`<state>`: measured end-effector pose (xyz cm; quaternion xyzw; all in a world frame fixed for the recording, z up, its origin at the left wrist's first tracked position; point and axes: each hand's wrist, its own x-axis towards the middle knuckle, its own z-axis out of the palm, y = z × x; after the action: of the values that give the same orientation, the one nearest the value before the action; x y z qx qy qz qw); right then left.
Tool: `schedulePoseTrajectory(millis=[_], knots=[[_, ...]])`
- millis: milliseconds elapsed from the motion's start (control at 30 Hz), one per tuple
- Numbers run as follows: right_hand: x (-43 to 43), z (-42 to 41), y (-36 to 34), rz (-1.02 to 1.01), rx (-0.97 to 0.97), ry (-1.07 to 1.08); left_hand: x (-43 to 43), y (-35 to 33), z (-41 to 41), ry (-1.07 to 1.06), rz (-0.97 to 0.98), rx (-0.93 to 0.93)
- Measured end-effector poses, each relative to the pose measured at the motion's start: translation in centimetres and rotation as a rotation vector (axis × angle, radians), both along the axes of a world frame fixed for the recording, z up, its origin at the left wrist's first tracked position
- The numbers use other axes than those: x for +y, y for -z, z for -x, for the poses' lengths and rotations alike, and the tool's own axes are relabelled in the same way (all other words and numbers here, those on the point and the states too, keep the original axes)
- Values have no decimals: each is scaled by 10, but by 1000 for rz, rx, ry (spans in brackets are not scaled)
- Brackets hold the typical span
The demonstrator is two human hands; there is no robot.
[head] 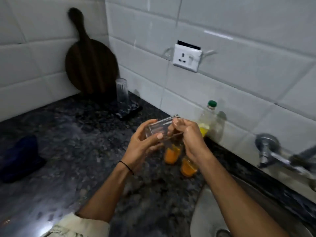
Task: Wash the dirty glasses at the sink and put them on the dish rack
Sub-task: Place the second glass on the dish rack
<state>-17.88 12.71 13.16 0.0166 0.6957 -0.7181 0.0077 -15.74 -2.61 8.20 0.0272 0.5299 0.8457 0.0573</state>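
While the left hand (142, 146) cupped a tilted glass (158, 130) and the right hand (189, 137) held its rim above the counter (77, 151), two orange glasses (171, 155) (188, 167) stood just beneath, bottle (210, 120) behind, sink (210, 202) right, open counter left towards the rack (131, 111)

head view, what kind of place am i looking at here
Most likely a home kitchen: a steel sink with a wall tap, a dark stone counter under white wall tiles, and a wooden chopping board leaning in the corner. The left hand and right hand hold a glass above the counter.
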Motion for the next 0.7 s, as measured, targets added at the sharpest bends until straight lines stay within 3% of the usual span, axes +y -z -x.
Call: schedulePoseTrajectory(millis=[67,133,233,400,467,600,700], knots=[[-40,26,12,275,-154,-2,-32,-1,28,-145,37,15],[-78,54,31,270,-227,21,-69,-1,60,-266,224,28],[-118,91,65,-165,-170,37,-119,0,101,-298,535,1],[-173,134,88,-739,134,-246,-175,-8,159,-241,1113,-14],[-196,151,95,-815,182,-242,-187,-6,177,-212,1181,-24],[-229,186,108,-677,223,-162,-211,1,205,-184,1196,18],[-243,213,118,-600,269,-161,-238,14,224,-83,1012,14]])
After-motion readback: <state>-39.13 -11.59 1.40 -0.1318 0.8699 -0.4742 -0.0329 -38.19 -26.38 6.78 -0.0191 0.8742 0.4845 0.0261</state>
